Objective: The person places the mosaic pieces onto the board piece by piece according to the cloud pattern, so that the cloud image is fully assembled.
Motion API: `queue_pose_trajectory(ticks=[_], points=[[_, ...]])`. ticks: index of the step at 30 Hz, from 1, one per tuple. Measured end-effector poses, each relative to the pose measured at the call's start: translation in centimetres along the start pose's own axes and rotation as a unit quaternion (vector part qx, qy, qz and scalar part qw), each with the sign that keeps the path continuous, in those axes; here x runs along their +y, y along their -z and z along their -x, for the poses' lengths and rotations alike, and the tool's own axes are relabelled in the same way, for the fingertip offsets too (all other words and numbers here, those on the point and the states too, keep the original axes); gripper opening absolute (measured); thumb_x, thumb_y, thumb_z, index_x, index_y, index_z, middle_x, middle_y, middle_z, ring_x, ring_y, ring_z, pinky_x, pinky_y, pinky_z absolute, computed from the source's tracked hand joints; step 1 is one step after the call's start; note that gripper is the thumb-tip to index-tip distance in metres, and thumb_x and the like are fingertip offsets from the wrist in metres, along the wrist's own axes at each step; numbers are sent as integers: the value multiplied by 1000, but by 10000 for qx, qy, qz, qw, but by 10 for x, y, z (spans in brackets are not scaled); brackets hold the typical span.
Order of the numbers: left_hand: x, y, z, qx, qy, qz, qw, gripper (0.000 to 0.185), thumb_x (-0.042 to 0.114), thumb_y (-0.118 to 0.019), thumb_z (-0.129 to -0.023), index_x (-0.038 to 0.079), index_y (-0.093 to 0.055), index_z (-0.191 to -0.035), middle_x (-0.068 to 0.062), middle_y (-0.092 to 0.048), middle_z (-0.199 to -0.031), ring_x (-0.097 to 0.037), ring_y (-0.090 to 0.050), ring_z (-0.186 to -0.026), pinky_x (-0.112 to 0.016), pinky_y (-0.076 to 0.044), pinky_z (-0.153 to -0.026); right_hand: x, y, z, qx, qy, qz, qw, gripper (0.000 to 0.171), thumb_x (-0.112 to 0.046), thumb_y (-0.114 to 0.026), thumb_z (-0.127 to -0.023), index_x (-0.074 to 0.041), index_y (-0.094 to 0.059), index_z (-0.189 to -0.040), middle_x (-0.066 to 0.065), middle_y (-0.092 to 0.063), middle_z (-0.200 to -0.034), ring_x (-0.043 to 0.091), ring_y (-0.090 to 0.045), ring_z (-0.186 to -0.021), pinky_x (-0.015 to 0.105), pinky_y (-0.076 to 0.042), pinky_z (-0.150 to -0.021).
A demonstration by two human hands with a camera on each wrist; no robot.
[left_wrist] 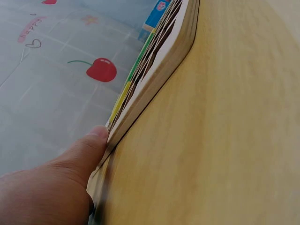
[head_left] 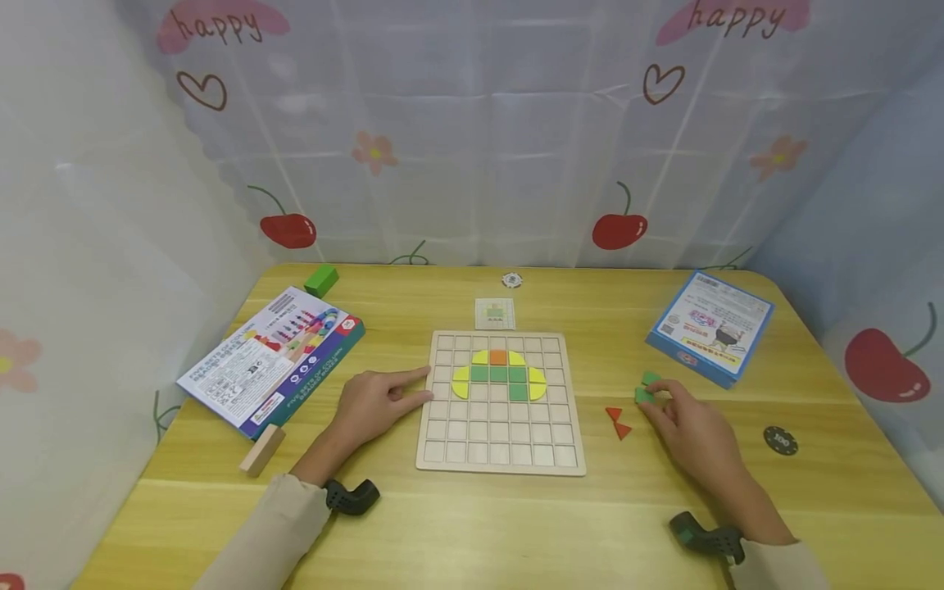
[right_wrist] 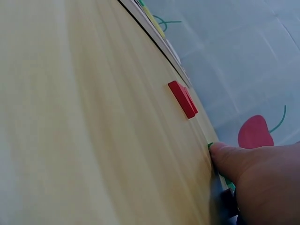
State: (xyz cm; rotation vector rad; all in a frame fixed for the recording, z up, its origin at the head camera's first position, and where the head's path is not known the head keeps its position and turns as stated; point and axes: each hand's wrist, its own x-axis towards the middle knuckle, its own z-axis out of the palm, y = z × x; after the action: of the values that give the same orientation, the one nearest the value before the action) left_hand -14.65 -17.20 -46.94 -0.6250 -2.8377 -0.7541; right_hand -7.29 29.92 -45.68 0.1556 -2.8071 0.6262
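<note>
A wooden grid board lies in the middle of the table, with yellow rounded pieces, an orange square and several green squares set in its upper cells. My left hand touches the board's left edge with thumb and index fingertips, the fingers extended; in the left wrist view the thumb meets its side. Right of the board, my right hand pinches a green square tile low at the table. Another green tile lies just behind it. Two red triangles sit between board and right hand.
A small pattern card and a pale chip lie behind the board. A game box, a green block and a wooden block are left. A blue box and black chip are right.
</note>
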Motion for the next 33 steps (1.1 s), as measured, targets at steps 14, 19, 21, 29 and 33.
queue_pose_trajectory(ticks=[14,19,21,29,33], points=[[1,2,1,13,28,-7,10000,48,57,-73,-90,33,-71,-132,13,-37,-52,-7,-30,-48,-29,-24,-52,1,9,-2,-690,-283,-131,9971,35,-31,-62,-104,0,-59,-122,-3,-45,-62,14,-38,-52,31,-30,-48],[1,1,-1,-36,1,-36,10000,49,58,-71,-91,33,-70,-133,13,-38,-53,-7,-31,-48,-30,-24,-52,0,10,-2,-732,-436,-197,9962,37,-35,-58,-106,-3,-56,-123,-3,-46,-62,15,-39,-52,31,-32,-49],[1,1,-1,-44,-3,-49,10000,49,59,-70,-91,34,-70,-133,13,-39,-53,-7,-32,-48,-30,-25,-52,-5,11,-3,-654,-437,-304,9964,37,-37,-58,-106,-4,-55,-123,-3,-46,-61,14,-38,-51,31,-32,-49],[0,1,-1,66,-73,-3,10000,48,58,-72,-90,33,-72,-131,14,-39,-53,-6,-31,-48,-29,-24,-52,-64,-8,-17,-1013,1,-829,9914,31,-35,-63,-103,-10,-57,-120,-8,-45,-60,9,-38,-51,27,-33,-50],[0,0,0,77,-55,-6,10000,49,59,-72,-90,33,-72,-131,14,-39,-53,-7,-31,-48,-29,-25,-52,-101,-25,-28,-1383,362,-953,9851,28,-32,-69,-100,-14,-60,-119,-8,-44,-62,9,-38,-54,27,-33,-52]])
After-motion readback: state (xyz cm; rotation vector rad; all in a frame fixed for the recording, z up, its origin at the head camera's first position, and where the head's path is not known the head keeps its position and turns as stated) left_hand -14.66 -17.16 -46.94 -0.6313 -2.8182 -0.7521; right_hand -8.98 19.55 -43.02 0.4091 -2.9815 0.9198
